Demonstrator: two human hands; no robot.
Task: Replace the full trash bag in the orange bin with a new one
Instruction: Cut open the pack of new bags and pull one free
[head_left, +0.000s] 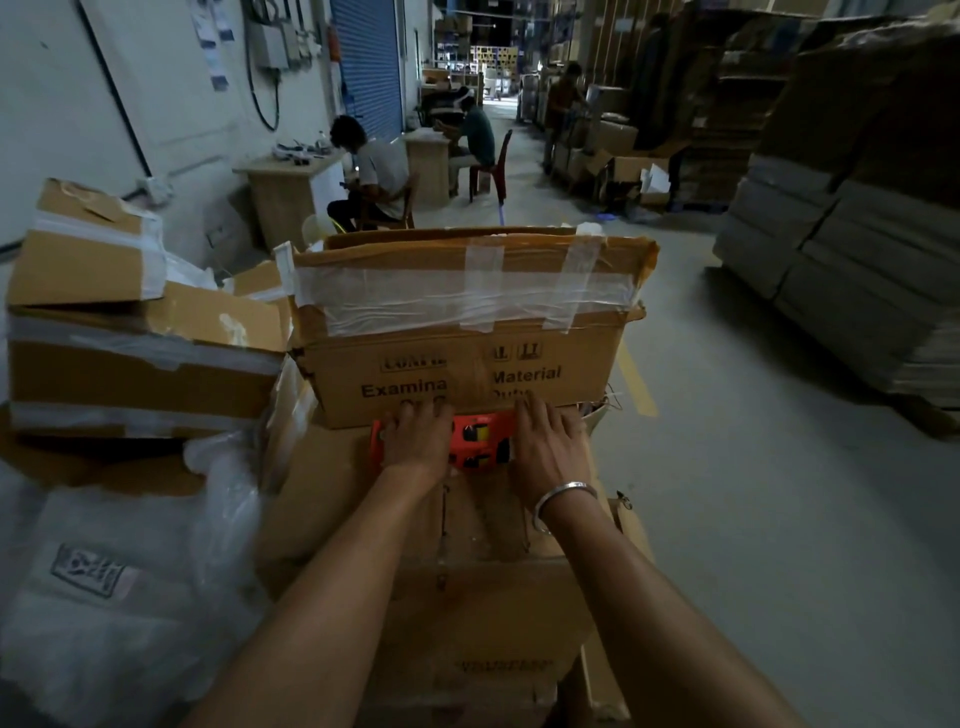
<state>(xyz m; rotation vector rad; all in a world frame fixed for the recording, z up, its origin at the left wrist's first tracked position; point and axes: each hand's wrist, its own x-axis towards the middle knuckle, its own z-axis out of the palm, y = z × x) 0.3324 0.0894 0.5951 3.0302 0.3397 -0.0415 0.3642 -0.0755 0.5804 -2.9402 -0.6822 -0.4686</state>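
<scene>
A small orange bin (480, 441) with dark slots in its wall lies on a flat cardboard box (467, 597), right in front of a taped carton. My left hand (418, 439) grips its left end, fingers curled over the top. My right hand (545, 441), with a metal bangle on the wrist, covers its right end the same way. Only the bin's middle strip and left rim show between my hands. No trash bag in the bin is visible from here.
A taped carton (467, 332) printed "Material" stands just behind the bin. More torn cartons (130, 332) and clear plastic wrap (104, 597) crowd the left. Stacked flat cardboard (857, 218) lines the right of the concrete aisle (727, 493). People sit at desks (291, 187) farther ahead.
</scene>
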